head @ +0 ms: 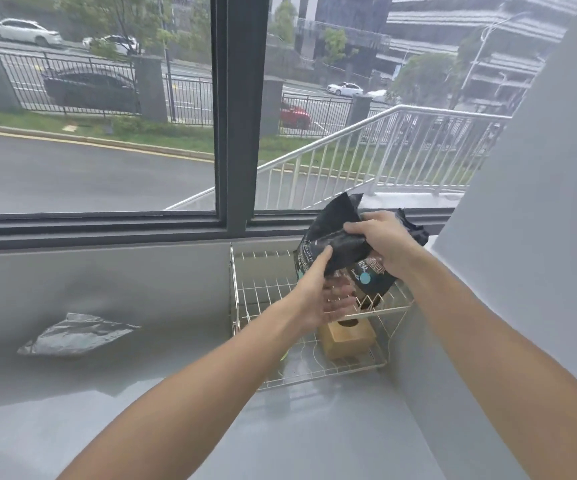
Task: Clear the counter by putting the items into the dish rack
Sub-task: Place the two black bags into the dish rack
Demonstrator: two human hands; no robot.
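Both hands gripping a black bag [342, 251] over the upper tier of the wire dish rack [245, 292], right hand [387, 244] clenching its crumpled top, left hand [318, 292] cupping its lower side, wooden box [345, 339] sitting in lower tier, grey plastic bag [75, 336] lying on counter [314, 427] well left

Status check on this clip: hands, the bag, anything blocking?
Both hands, left and right, grip black printed foil bag over white wire dish rack. Tan wooden block already inside. Grey plastic pouch remains on counter.
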